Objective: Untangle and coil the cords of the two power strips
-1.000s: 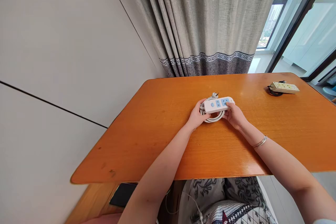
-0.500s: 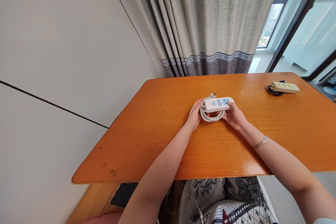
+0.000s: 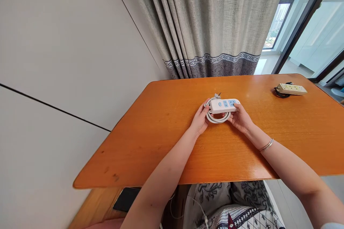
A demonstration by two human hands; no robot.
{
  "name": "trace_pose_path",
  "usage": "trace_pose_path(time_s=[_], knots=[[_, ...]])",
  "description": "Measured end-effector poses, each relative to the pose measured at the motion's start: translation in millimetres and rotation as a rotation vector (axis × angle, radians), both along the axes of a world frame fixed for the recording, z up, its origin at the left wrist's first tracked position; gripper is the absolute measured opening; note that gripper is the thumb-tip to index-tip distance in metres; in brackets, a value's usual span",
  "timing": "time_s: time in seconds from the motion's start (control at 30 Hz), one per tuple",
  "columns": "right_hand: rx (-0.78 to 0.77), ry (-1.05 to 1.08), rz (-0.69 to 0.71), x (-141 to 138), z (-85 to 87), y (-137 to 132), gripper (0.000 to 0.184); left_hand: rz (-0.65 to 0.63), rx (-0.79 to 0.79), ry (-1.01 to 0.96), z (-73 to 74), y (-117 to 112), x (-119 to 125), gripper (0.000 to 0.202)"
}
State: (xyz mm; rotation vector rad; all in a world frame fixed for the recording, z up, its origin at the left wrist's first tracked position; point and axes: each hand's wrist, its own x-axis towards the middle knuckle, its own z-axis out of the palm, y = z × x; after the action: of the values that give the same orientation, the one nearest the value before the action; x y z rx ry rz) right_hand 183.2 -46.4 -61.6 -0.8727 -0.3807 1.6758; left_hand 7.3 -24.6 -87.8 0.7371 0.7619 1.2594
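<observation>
A white power strip (image 3: 217, 107) with blue sockets is held between my two hands over the wooden table. Its white cord (image 3: 218, 120) is coiled in a loop around and under it, and the plug (image 3: 216, 96) sticks up at the far left end. My left hand (image 3: 201, 118) is closed on the coiled cord at the strip's left end, thumb on top. At the other end my right hand (image 3: 240, 118) grips the strip, its thumb across the top face near the rightmost socket. The fingers beneath are partly hidden.
On the table's (image 3: 161, 132) far right lies a cream power strip (image 3: 292, 89) with a black cord (image 3: 281, 94). A grey curtain (image 3: 215, 25) hangs beyond the far edge, and a pale wall (image 3: 53, 61) borders the left. Below the near edge is a dark flat object (image 3: 126, 199).
My left thumb has come onto the cord at the strip's left end. The power strip has shifted slightly right; my right hand keeps its grip.
</observation>
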Motion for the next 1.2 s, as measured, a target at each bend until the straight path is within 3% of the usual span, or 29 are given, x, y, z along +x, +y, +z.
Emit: trace_pose_path(time_s=[0.47, 0.83, 1.2], knots=[[-0.018, -0.008, 0.01, -1.3, 3.1, -1.4, 0.02, 0.01, -0.005, -0.041, -4.4, 4.8, -1.3, 0.057], [-0.002, 0.023, 0.005, -4.5, 4.1, -4.5, 0.021, -0.024, 0.0, -0.062, -1.3, 2.8, -3.1, 0.054], [0.01, 0.021, -0.035, -4.6, -3.5, -1.3, 0.018, 0.086, -0.035, 0.049, 0.8, -5.6, 11.2, 0.052]])
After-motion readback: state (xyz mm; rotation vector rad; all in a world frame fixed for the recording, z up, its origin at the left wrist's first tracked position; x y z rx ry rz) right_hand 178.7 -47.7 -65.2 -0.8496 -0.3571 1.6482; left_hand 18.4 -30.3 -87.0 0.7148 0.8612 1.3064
